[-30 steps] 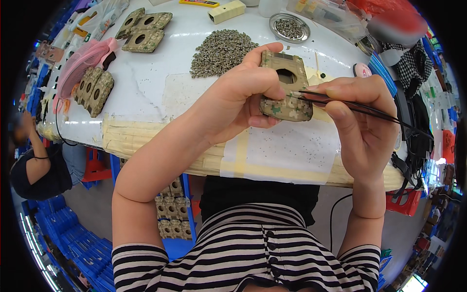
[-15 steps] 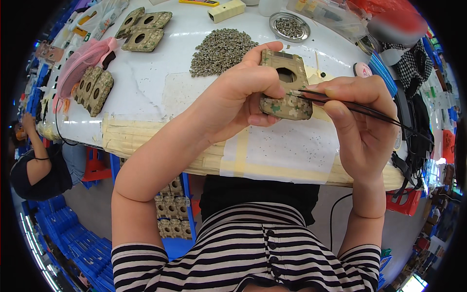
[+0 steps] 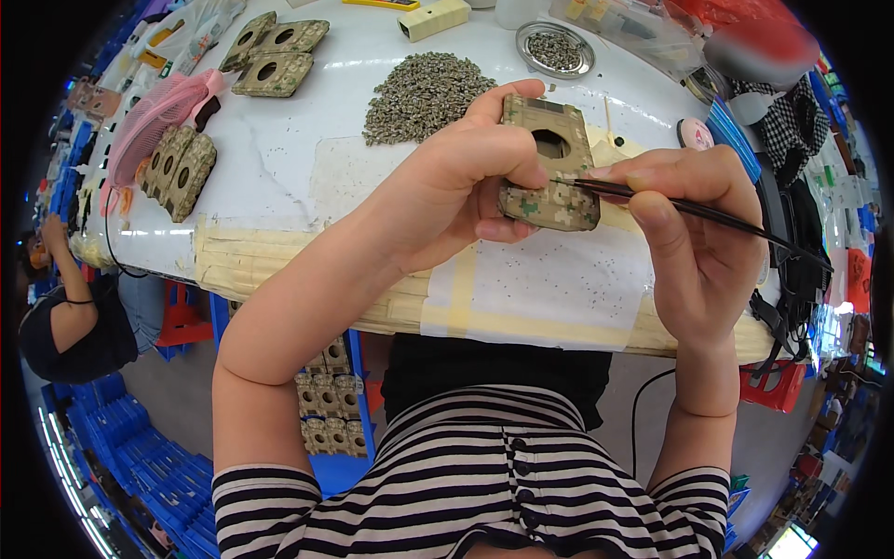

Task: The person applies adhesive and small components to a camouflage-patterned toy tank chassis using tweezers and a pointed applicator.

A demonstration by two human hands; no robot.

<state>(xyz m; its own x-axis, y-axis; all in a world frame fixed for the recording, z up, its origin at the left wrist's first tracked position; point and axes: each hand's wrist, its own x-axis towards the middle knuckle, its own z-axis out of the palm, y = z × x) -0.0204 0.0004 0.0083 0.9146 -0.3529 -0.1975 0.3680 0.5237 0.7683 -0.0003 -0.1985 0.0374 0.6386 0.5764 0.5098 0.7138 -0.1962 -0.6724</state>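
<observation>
My left hand (image 3: 480,163) is wrapped around a camouflage-patterned casing (image 3: 551,207) with one large round hole, holding it tilted above the table. My left thumb rests on its face just below the hole. Between the thumb and fingers of my right hand (image 3: 698,214) is a pair of dark tweezers (image 3: 689,207). Their tips touch or nearly touch the casing's face beside my left thumb. Whether the tips pinch a tiny part is too small to tell. Behind my left hand lies a heap of small grey-brown parts (image 3: 424,93).
More camouflage casings (image 3: 272,76) lie at the back left, and others (image 3: 179,172) rest near a pink mesh bag (image 3: 154,126). A round metal dish (image 3: 579,61) holds small parts. White paper (image 3: 531,293) dotted with specks covers the front edge. A co-worker (image 3: 79,321) sits at far left.
The tweezers' tips have drawn together, and my right fingers have shifted slightly around them. My left hand still holds the casing in almost the same place.
</observation>
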